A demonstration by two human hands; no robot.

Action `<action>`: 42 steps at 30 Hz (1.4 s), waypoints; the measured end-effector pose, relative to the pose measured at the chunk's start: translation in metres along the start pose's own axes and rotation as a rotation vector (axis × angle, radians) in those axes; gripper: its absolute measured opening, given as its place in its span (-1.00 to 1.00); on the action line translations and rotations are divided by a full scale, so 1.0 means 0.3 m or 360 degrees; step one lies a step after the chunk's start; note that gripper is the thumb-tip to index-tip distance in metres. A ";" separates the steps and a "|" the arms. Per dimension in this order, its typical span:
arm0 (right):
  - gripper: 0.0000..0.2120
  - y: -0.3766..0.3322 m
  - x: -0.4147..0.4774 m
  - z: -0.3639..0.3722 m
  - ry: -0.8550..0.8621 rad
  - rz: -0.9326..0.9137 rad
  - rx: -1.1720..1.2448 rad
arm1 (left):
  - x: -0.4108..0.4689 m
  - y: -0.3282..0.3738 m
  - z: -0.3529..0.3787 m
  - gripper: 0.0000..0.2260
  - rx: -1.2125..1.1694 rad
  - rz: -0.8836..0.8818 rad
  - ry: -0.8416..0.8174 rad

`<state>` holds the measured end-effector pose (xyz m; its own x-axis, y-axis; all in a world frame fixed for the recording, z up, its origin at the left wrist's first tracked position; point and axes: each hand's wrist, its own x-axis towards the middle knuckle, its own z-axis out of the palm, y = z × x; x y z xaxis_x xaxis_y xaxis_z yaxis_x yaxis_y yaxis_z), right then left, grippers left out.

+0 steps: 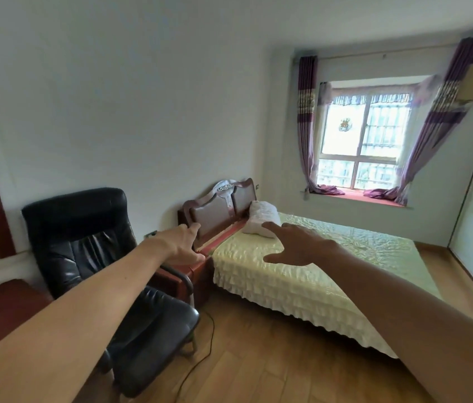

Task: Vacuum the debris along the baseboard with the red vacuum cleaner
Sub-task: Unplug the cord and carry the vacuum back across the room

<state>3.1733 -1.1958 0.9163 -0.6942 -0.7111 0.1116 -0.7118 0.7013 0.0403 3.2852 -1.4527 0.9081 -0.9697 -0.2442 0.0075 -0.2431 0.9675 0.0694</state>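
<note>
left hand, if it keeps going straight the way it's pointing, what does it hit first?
Most likely the dark wooden headboard. The left hand, open and empty, points forward over the bedside cabinet, fingertips overlapping the headboard's near edge in the picture. Depth is unclear from one view; the gap can't be judged.

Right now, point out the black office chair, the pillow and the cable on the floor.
black office chair [84,228], head view, on the backrest.
pillow [261,219], head view, on the middle of its white cover.
cable [210,341], head view, on the stretch lying on the wood floor beside the chair.

Bedroom: bed, black chair, bright window, wood floor.
</note>
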 end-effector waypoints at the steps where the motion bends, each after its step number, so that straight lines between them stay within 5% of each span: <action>1: -0.20 0.033 0.007 0.006 0.0017 0.0021 0.0014 | 0.026 0.017 0.004 -0.19 -0.0012 0.0005 -0.0011; 15: -0.15 0.386 0.370 0.156 0.0014 0.0126 0.0069 | 0.554 0.073 0.123 -0.16 -0.0045 0.0003 -0.0092; 27: -0.18 0.684 1.187 0.292 -0.0050 0.0042 0.0084 | 1.392 -0.086 0.157 -0.11 -0.0009 0.0027 -0.0055; 42: -0.16 0.979 1.965 0.491 -0.0086 -0.0098 0.0292 | 2.022 -0.232 0.208 -0.17 0.0074 -0.0121 -0.0018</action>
<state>2.5394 -1.4166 0.8477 -0.6498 -0.7577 0.0606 -0.7573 0.6385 -0.1370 2.7125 -1.6642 0.8456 -0.9485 -0.3168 -0.0076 -0.3169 0.9482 0.0226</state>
